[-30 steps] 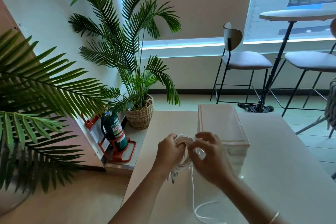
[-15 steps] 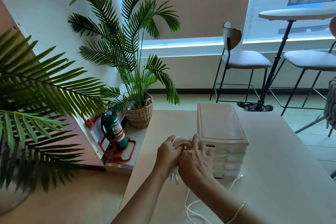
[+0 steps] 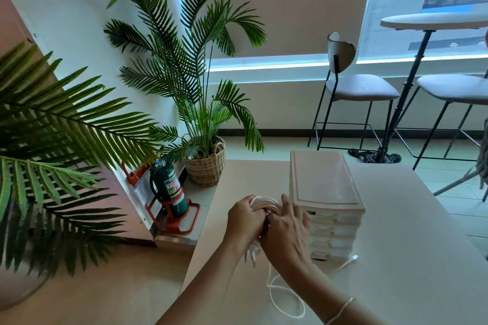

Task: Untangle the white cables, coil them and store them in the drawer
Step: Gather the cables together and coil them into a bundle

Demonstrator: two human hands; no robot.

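Note:
A coil of white cable is held above the pale table, just left of a small white drawer unit with several shut drawers. My left hand grips the coil from the left. My right hand covers its near side, fingers curled round the strands. Short cable ends with a plug hang below my left hand. A loose tail loops over the table under my right wrist, and its far plug lies by the drawer unit's front corner.
Off the table's left edge stand a green fire extinguisher in a red stand, a potted palm in a woven basket and large fronds. Bar stools and a high round table stand behind.
My right hand has come down over the front of the coil and closed against my left hand. The loose tail is shorter on the table, with its plug drawn near the drawer unit.

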